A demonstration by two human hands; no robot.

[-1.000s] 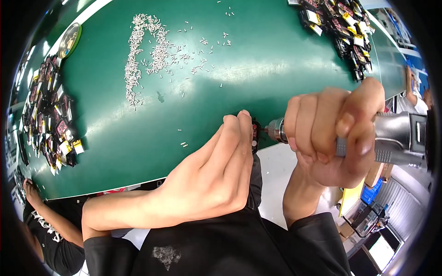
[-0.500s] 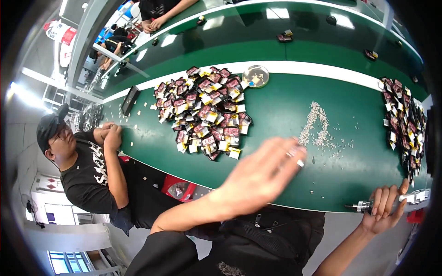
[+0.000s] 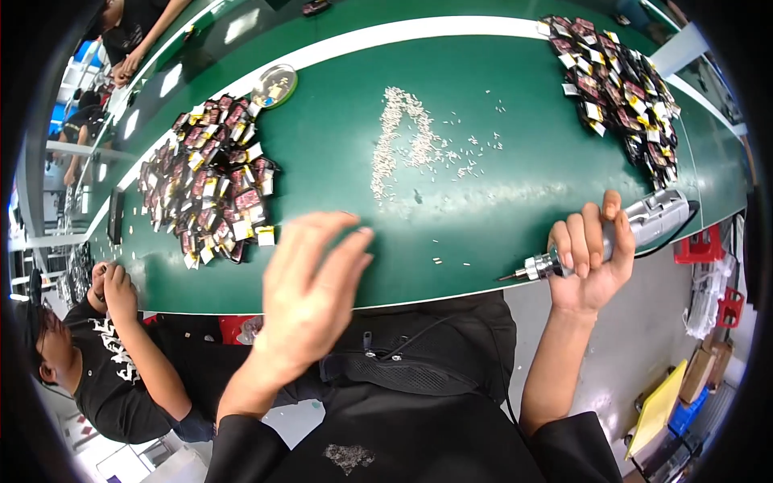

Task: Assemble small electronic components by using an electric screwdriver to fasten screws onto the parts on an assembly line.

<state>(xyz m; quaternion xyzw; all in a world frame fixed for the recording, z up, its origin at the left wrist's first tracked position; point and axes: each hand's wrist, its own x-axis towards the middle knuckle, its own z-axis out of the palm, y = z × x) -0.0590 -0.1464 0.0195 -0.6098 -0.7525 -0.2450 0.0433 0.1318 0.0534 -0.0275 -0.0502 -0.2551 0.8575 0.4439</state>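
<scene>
In the head view, reading its centre as the middle of a clock, the right hand [image 3: 592, 262] is at 3 o'clock, its grip clenched round the body of a silver-grey electric screwdriver [image 3: 646, 223], whose bit points toward 9 o'clock, with its tip just beside the near edge of the green desk [image 3: 330, 161]. The left hand [image 3: 314, 282], at 8 o'clock and well apart from the tool, has a released grip, with the fingers loosely parted above the desk's near edge. At 12 o'clock a heap of small pale screws [image 3: 386, 149] lies in a bent band, with strays scattered toward 1 o'clock; a few loose screws [image 3: 437, 260] lie between the left hand and the bit. A large pile of black-cased units [image 3: 213, 177] with white and yellow tabs sits at 10 o'clock, and a second pile of units [image 3: 616, 97] at 2 o'clock. Touching or just beside the first pile, a round dish [image 3: 295, 82] holding small pieces stands at 11 o'clock. A co-worker in a black T-shirt [image 3: 117, 366] is seated at 8 o'clock, hands at the desk's edge.
</scene>
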